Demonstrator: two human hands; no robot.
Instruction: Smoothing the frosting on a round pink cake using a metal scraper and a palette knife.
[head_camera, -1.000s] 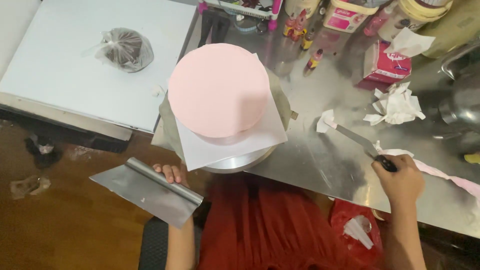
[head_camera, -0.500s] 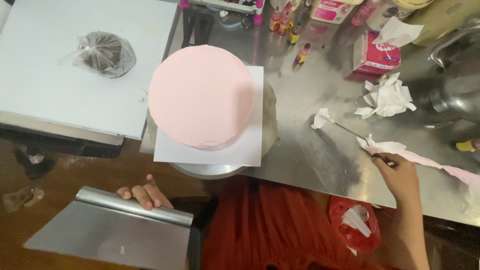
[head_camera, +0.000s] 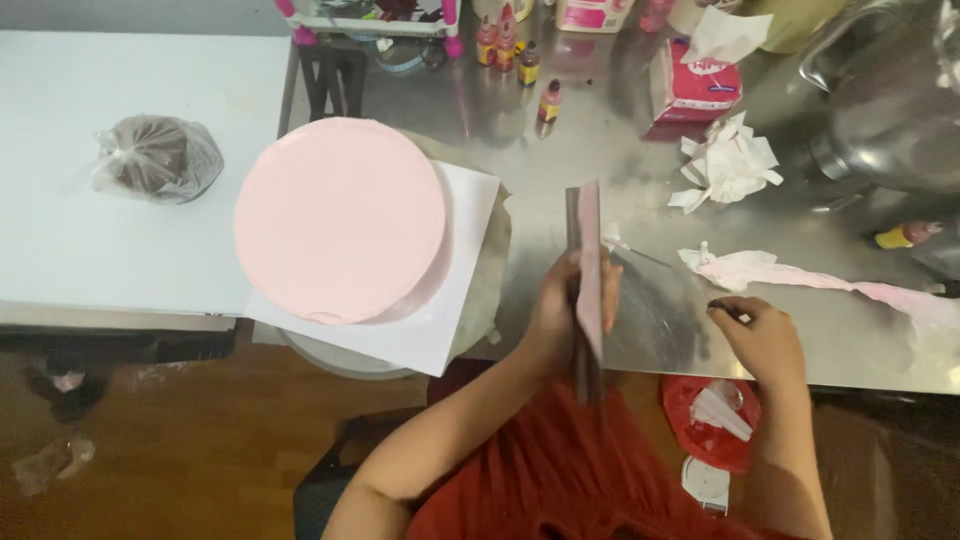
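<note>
At frame centre the left hand gripped an upright metal scraper; lower right, the right hand clasped a spatula handle, beside the pink cake.

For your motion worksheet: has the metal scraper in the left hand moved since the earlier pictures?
Yes. The scraper went from below-left of the pink cake to its right, over the steel table.
</note>
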